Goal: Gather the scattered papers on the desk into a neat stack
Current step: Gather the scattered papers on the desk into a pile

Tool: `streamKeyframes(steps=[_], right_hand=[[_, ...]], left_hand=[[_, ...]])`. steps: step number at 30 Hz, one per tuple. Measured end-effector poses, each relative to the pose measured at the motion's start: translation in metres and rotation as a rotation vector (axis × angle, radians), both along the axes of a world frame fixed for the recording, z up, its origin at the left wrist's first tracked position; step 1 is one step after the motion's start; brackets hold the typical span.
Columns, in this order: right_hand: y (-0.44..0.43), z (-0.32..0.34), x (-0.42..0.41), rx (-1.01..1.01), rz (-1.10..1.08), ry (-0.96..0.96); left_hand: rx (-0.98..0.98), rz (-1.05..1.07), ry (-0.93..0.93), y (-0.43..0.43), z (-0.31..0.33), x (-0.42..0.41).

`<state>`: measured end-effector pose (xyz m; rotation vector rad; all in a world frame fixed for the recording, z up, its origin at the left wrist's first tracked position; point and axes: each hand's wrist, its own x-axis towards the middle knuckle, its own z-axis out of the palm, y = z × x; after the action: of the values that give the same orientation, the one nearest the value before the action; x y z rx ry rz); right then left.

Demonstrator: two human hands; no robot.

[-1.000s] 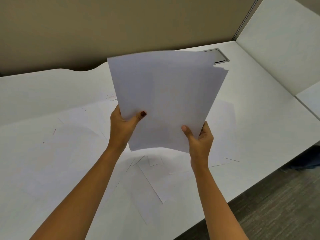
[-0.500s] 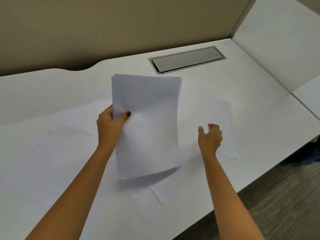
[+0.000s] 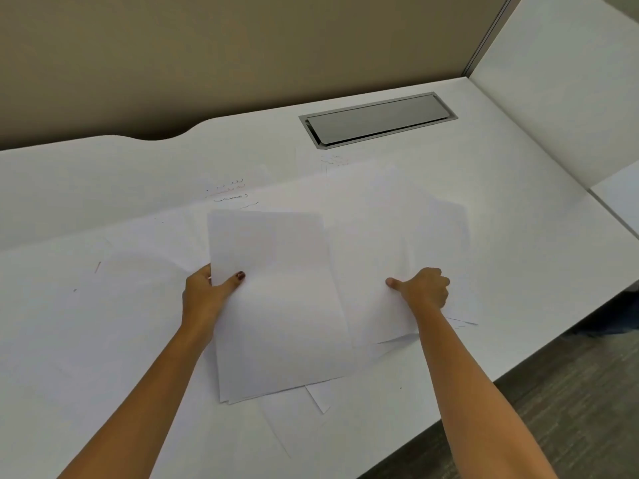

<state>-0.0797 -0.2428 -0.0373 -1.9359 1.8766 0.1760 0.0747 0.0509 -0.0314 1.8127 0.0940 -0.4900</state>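
Observation:
My left hand (image 3: 207, 294) grips a stack of white papers (image 3: 280, 305) by its left edge, thumb on top. The stack hangs low over the white desk (image 3: 518, 216), its lower edge fanned slightly. To its right, my right hand (image 3: 423, 291) is closed on loose white sheets (image 3: 390, 236) that lie on the desk, with their lower edge lifting a little. More loose sheets (image 3: 320, 397) poke out from under the stack near the desk's front edge.
A large white sheet with faint pen marks (image 3: 103, 271) covers the left part of the desk. A grey cable hatch (image 3: 377, 119) sits at the back. A beige partition (image 3: 242, 46) and a white side panel (image 3: 567, 84) bound the desk. The floor (image 3: 570, 409) lies at right.
My right hand let go of the stack, moved right and closed on loose sheets on the desk. My left hand lowered the stack toward the desk. The view tilted down.

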Motion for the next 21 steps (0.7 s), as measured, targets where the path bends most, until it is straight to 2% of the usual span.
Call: streamKeyframes(steps=[6, 11, 13, 15, 17, 19, 21], right_hand=[[-0.004, 0.001, -0.001, 0.060, 0.016, -0.127], [0.001, 0.009, -0.007, 0.133, 0.038, -0.606], [0.006, 0.026, -0.006, 0.053, 0.044, -0.667], [0.015, 0.051, -0.003, -0.115, 0.098, -0.679], [0.031, 0.083, -0.002, -0.215, 0.143, -0.807], [0.051, 0.115, -0.003, -0.124, 0.122, -1.059], [0.068, 0.136, -0.004, 0.165, 0.079, -1.352]], left_hand=[[-0.013, -0.013, 0.049, 0.002, -0.008, -0.001], [-0.018, -0.031, 0.074, 0.002, -0.011, 0.001], [-0.008, -0.031, 0.092, 0.005, -0.013, 0.003], [-0.002, -0.030, 0.118, 0.008, -0.016, 0.004], [0.009, -0.031, 0.140, 0.010, -0.019, 0.004], [0.012, -0.031, 0.163, 0.011, -0.021, 0.004], [0.002, -0.023, 0.191, 0.010, -0.022, 0.003]])
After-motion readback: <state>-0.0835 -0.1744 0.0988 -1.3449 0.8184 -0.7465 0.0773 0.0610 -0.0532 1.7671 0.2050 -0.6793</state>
